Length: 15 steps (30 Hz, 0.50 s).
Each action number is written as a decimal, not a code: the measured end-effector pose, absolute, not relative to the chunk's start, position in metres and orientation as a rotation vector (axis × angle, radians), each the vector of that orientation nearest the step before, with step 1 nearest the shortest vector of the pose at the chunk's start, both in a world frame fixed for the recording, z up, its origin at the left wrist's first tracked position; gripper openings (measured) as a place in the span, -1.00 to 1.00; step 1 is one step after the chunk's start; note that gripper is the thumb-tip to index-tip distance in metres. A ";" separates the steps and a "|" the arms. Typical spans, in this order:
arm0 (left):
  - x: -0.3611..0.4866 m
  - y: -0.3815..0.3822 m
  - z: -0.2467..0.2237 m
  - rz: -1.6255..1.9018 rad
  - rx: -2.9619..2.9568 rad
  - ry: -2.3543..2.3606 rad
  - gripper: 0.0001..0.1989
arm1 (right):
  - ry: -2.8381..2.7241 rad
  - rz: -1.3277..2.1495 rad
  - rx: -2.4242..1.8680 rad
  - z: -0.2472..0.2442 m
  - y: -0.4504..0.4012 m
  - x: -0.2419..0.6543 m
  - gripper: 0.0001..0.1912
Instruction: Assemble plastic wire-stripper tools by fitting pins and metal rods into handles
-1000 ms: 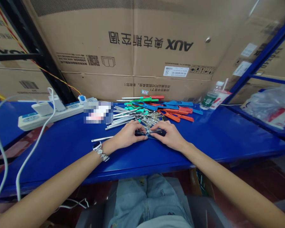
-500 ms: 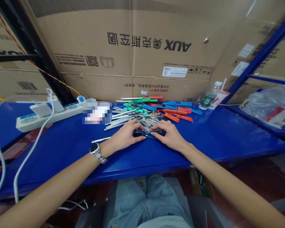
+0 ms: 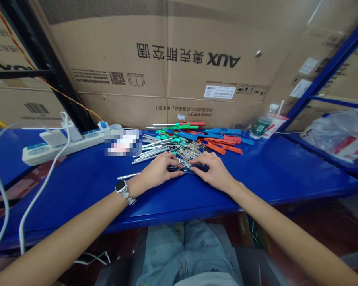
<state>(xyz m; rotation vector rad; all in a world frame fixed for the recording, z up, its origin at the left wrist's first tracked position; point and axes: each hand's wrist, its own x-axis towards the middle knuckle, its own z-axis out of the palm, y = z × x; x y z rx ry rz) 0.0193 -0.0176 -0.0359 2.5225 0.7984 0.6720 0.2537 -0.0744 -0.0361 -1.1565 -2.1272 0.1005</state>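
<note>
My left hand [image 3: 161, 167] and my right hand [image 3: 212, 169] meet over the front of a pile of lighter parts, fingers pinched. Between their fingertips is a dark long-necked lighter [image 3: 186, 169], with a small clear piece at its middle. A metal tube [image 3: 127, 176] sticks out to the left behind my left hand, seemingly part of the same lighter. My fingers hide most of the lighter. Just beyond them lie clear and metallic small parts [image 3: 191, 151], silver tubes [image 3: 150, 151], orange handles [image 3: 213, 145], blue handles [image 3: 222, 131] and green pieces [image 3: 176, 139].
A white power strip [image 3: 62, 145] with plugs and cables stands at the left, beside a blurred-out patch. A bottle [image 3: 260, 125] and a cup [image 3: 276, 123] stand at the back right, near a plastic bag [image 3: 343, 133]. A large cardboard box [image 3: 179, 79] closes off the blue table's [image 3: 271, 171] back.
The view has shifted slightly. Both hands stay pinched at the same spot on the lighter, with only slight finger movement.
</note>
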 end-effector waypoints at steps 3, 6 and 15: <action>0.021 -0.017 -0.037 0.677 2.470 0.820 -0.84 | -2.134 0.120 -1.157 -0.035 -0.074 0.254 -0.89; 0.021 -0.016 -0.037 0.676 2.440 0.821 -0.87 | -2.173 0.167 -1.177 -0.035 -0.074 0.253 -0.90; 0.024 -0.014 -0.038 0.663 2.442 0.819 -0.85 | -2.147 0.183 -1.167 -0.041 -0.073 0.253 -0.86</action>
